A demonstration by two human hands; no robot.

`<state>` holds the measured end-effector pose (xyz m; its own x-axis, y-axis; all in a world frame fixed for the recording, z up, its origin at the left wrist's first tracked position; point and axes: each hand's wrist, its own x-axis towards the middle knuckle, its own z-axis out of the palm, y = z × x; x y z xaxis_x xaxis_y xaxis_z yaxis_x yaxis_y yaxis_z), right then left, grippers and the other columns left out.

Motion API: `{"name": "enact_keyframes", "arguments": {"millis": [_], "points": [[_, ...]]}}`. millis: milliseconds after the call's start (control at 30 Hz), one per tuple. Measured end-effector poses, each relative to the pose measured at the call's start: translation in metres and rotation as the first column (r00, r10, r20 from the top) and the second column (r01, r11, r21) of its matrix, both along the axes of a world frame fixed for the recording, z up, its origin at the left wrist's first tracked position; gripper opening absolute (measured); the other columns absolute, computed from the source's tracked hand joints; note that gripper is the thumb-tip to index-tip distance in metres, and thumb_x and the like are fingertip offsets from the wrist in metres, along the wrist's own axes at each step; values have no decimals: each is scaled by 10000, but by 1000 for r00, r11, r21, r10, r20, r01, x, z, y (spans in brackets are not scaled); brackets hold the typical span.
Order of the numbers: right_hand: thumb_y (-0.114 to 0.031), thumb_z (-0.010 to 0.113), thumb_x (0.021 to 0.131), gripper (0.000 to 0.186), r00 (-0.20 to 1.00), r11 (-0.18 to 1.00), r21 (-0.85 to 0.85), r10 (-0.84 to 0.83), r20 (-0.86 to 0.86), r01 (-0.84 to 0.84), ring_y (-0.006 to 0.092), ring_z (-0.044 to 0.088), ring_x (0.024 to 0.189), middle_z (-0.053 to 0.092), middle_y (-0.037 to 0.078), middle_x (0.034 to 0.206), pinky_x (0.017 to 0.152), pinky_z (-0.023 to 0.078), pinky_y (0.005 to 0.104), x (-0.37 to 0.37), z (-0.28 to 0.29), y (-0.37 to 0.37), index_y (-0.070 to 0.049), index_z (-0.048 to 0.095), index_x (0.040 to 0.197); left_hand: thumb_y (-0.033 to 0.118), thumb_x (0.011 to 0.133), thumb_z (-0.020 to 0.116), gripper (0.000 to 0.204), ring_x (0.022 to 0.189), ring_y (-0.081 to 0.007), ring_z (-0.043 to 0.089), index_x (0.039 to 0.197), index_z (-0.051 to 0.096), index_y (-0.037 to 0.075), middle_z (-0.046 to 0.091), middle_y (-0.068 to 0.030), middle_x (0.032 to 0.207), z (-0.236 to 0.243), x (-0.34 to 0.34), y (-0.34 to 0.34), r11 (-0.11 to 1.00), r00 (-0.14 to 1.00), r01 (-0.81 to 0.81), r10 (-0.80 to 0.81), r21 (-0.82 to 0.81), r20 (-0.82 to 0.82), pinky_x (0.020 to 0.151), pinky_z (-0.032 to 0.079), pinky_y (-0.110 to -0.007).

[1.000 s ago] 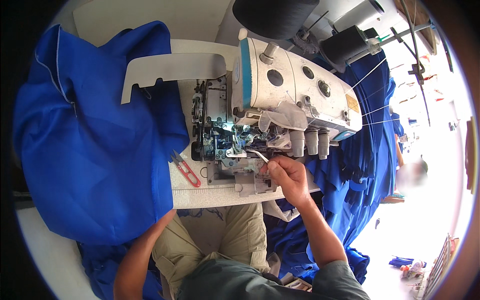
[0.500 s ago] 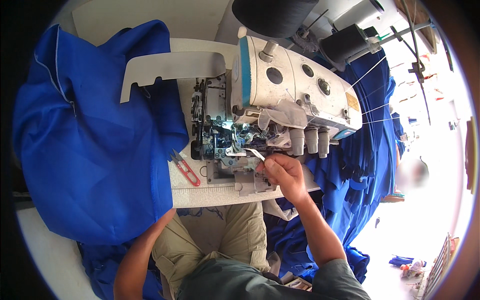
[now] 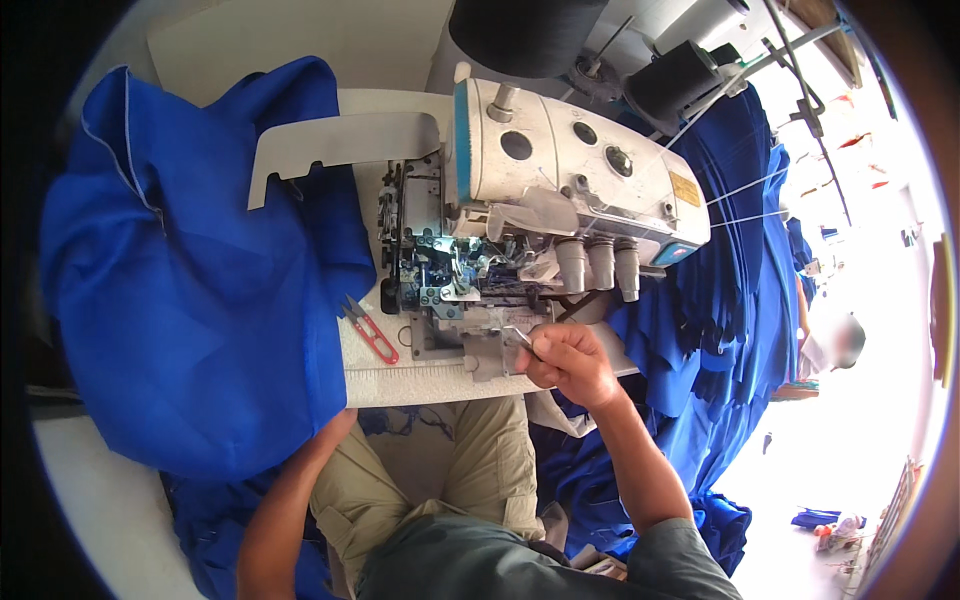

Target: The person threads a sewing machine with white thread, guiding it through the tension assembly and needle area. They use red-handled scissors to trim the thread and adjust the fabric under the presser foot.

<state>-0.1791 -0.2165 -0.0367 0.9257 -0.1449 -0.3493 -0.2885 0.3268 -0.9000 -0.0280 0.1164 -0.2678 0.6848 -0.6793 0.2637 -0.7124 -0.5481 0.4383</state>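
Observation:
My right hand [image 3: 572, 364] is closed in a pinch around a pair of tweezers [image 3: 518, 337], whose thin metal tip points left, over the front plate of an overlock sewing machine [image 3: 560, 160]. The machine's front is uncovered, so its loopers and metal linkages [image 3: 445, 270] show. My left forearm [image 3: 300, 490] runs up under a large piece of blue fabric [image 3: 200, 300], which hides the hand. A pair of red-handled thread snips [image 3: 376, 338] lies on the table between the fabric and the machine.
A flat metal cover [image 3: 345, 140] juts left from the machine over the fabric. Layered blue pieces [image 3: 700, 300] hang at the right. Black thread cones [image 3: 675, 85] stand behind, with threads running to the machine. The table edge [image 3: 440, 388] is just above my lap. A person [image 3: 835, 345] is at far right.
My right hand has drawn the tweezers down toward me, away from the looper parts. The whole view has shifted slightly. The fabric and snips stay in place.

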Motion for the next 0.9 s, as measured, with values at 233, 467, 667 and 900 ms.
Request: {"name": "enact_keyframes", "arguments": {"millis": [233,467,667,900], "points": [[-256,549,1073,369,1000,1000,17,21,12,-22,59,343,587,435,-29,651,538,264,252,-8,3,17,77,680,983,246,924,722,275,852,-354,689,1092,720,28,713,-174,941,-6,-14,9,998,970,-45,33,-47,-240,786,540,-457],[-326,584,1072,368,997,999,3,50,62,-50,42,342,591,423,-65,676,536,271,234,-19,-1,32,8,720,1000,184,1006,645,194,620,-206,628,954,739,22,696,-109,774,70,-66,20,974,892,-87,-17,-208,-451,613,495,-332],[-305,564,1081,351,998,998,42,44,37,-46,35,340,566,412,-79,663,511,260,226,-17,-5,36,0,716,998,229,1058,589,304,702,-144,627,1106,714,-44,709,-84,875,180,-71,-29,745,679,-330,-239,-580,-694,668,515,-283],[-312,569,1065,347,999,998,-46,42,2,-42,41,332,529,408,-79,638,486,261,231,-18,-11,28,-9,723,996,323,1051,606,359,591,-56,495,1146,705,-9,541,25,736,220,-18,-101,881,100,-310,-344,-358,-934,485,372,-216]]}}
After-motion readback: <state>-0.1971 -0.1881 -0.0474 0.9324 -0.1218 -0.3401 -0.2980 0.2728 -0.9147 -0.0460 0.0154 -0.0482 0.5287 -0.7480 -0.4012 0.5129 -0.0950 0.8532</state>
